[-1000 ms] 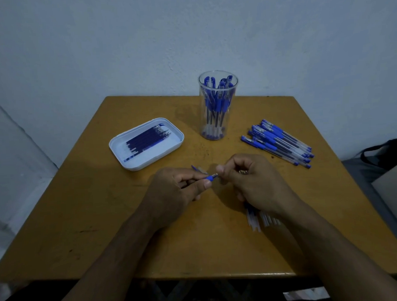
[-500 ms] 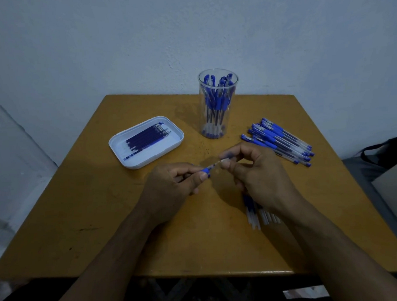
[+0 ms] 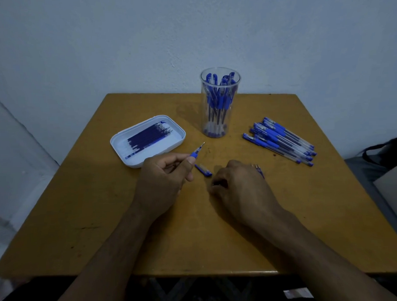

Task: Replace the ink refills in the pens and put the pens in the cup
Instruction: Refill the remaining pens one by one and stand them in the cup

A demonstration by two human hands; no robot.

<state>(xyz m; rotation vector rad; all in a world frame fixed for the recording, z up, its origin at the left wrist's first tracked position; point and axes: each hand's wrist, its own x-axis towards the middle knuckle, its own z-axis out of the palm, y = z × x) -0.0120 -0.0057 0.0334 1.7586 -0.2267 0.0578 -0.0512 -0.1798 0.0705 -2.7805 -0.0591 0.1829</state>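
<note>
Now the left hand (image 3: 162, 174) holds a pen (image 3: 196, 152) in a curled grip, tip jutting beyond its thumb.

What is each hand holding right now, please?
Left hand: grips an uncapped pen, tip pointing away.
Right hand: fingers curled, on the table; whether it holds anything cannot be told.

You find no readable text, faint print on the loose pens (image 3: 281, 139) too small, no labels, no numbers

tray (image 3: 148, 160) left | cup (image 3: 221, 104) behind centre | pen pile (image 3: 281, 141) right
</note>
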